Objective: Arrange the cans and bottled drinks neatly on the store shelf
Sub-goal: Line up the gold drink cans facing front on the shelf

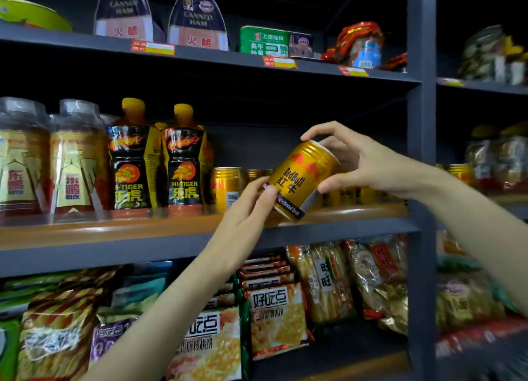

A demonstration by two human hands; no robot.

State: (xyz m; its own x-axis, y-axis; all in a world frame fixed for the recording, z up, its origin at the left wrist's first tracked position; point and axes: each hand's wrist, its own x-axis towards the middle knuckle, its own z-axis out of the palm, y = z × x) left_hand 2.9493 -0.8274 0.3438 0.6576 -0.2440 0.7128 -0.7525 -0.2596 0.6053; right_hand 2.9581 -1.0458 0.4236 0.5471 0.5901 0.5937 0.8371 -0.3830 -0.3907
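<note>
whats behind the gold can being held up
Behind the tilted gold can, held by the left hand and right hand, more gold cans stand on the shelf. The can and hands hide part of that row.

On the middle shelf (pixel 114 232), the Hi-Tiger bottles (pixel 160 157) stand left of the row of cans (pixel 227 187), with wrapped bottles (pixel 48 157) further left. A tilted can (pixel 303 177) hangs in front of that row, just above the shelf edge, the right hand (pixel 363 160) at its top and the left hand (pixel 245 209) at its base. Canned ham (pixel 197 20) sits on the shelf above, snack packs (pixel 274 309) on the one below.
</note>
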